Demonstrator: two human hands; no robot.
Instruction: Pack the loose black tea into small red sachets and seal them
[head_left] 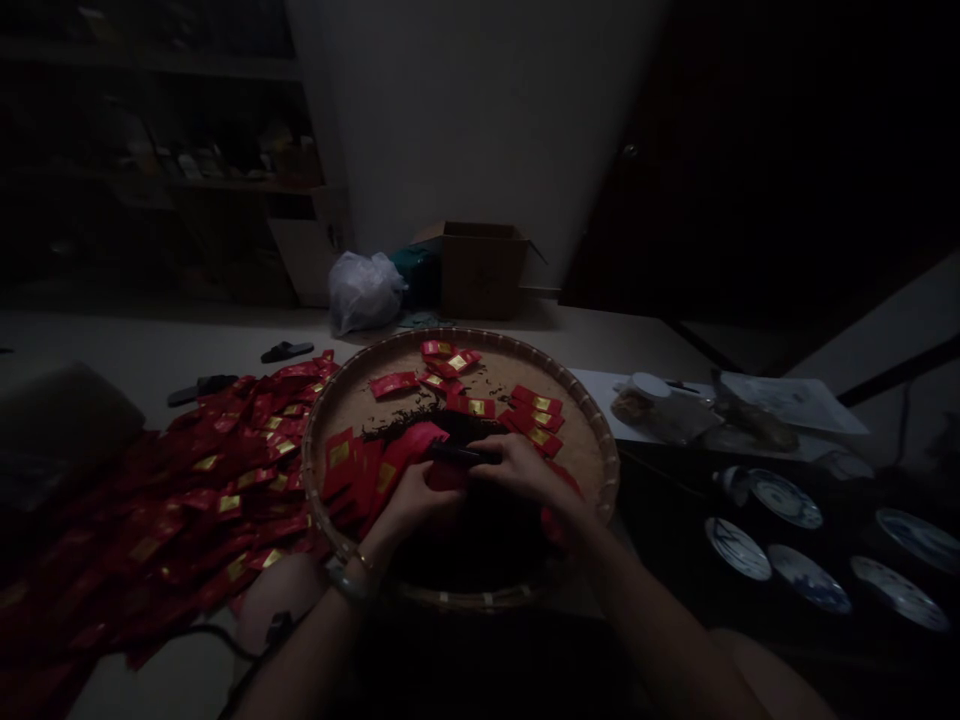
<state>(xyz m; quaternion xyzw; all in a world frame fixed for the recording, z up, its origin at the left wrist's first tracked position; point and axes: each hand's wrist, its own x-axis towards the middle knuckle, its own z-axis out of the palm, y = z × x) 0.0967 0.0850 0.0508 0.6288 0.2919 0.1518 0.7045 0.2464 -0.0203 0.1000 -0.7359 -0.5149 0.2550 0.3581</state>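
In front of me is a round woven bamboo tray (pixel 609 455) holding a dark heap of loose tea-like leaves (pixel 480 540) and several red packets. My left hand (pixel 421 503) is closed around a red packet (pixel 448 478), low over the leaves. Across the packet's top lies a dark, narrow, elongated tool (pixel 461 455), gripped by the fingers of my right hand (pixel 519 468). Dim light hides the tool's exact kind. Flat red packets (pixel 352 468) with gold labels lie beside my left hand, and filled ones (pixel 456 362) are at the tray's far side.
A large pile of red packets (pixel 225 500) covers the floor at left, near dark slippers (pixel 287 351). At the back stand a white plastic bag (pixel 365 290) and a cardboard box (pixel 484 272). Blue-and-white plates (pixel 808 578) sit on a dark surface at right.
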